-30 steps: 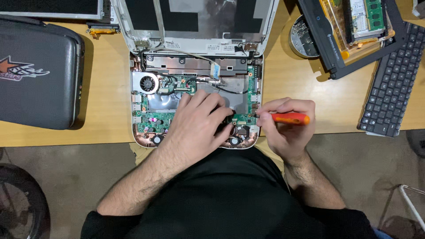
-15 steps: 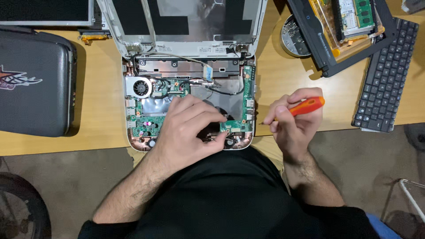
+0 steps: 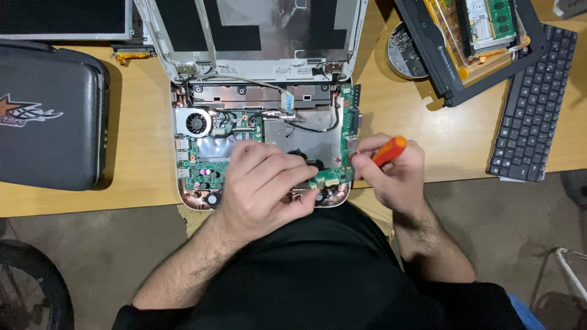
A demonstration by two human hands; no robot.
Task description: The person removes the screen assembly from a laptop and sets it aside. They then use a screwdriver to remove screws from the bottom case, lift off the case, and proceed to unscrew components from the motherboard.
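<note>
An opened small laptop [image 3: 183,110] lies on the wooden table with its green circuit board [image 3: 208,168], fan [image 3: 197,123] and black cables exposed. My left hand [image 3: 263,183] rests on the board's lower middle, fingertips pinching the green board edge near the front right corner. My right hand [image 3: 391,171] is at the laptop's right side, closed around an orange-handled screwdriver [image 3: 389,150]; its tip is hidden behind my fingers, by the board's right edge.
A dark zip case [image 3: 49,116] lies at the left. A loose black keyboard [image 3: 532,104] sits at the right, beside a black frame holding an orange tray with green memory boards [image 3: 489,30]. A round metal tin [image 3: 406,52] stands behind the laptop's right corner.
My right hand has drawn in against the laptop's right edge and tilted the screwdriver handle upward. My left hand shifted slightly, now pinching the board's front right edge.
</note>
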